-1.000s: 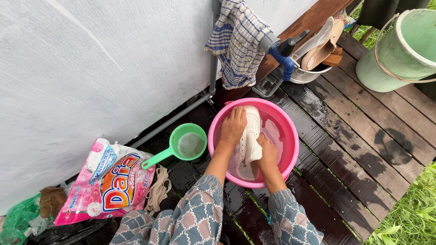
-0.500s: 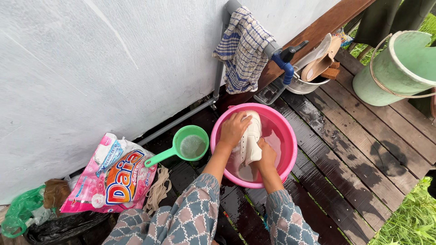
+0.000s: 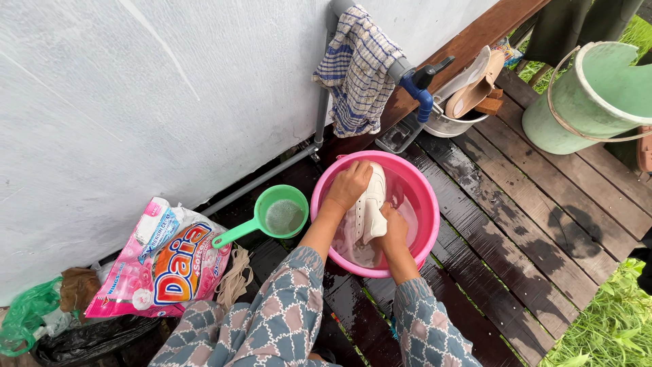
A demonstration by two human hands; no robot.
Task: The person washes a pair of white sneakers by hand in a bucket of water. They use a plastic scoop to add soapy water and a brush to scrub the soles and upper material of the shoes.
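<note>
A white shoe [image 3: 367, 211] lies in a round pink basin [image 3: 424, 197] with shallow soapy water, on wet dark planks. My left hand [image 3: 348, 185] presses over the shoe's far end, fingers curled on it. At the shoe's near end my right hand [image 3: 392, 228] grips its side. Both forearms wear patterned grey-blue sleeves.
A green plastic scoop [image 3: 277, 217] with water sits left of the basin. A pink detergent bag [image 3: 163, 261] lies further left by the white wall. A checked cloth [image 3: 355, 68] hangs on a pipe with a blue tap [image 3: 422, 92]. A green bucket [image 3: 589, 102] stands at far right; grass edges the deck.
My left hand slid slightly along the shoe's far end and my right hand shifted on the near end. The shoe tilted a little in the water. The view moved slightly.
</note>
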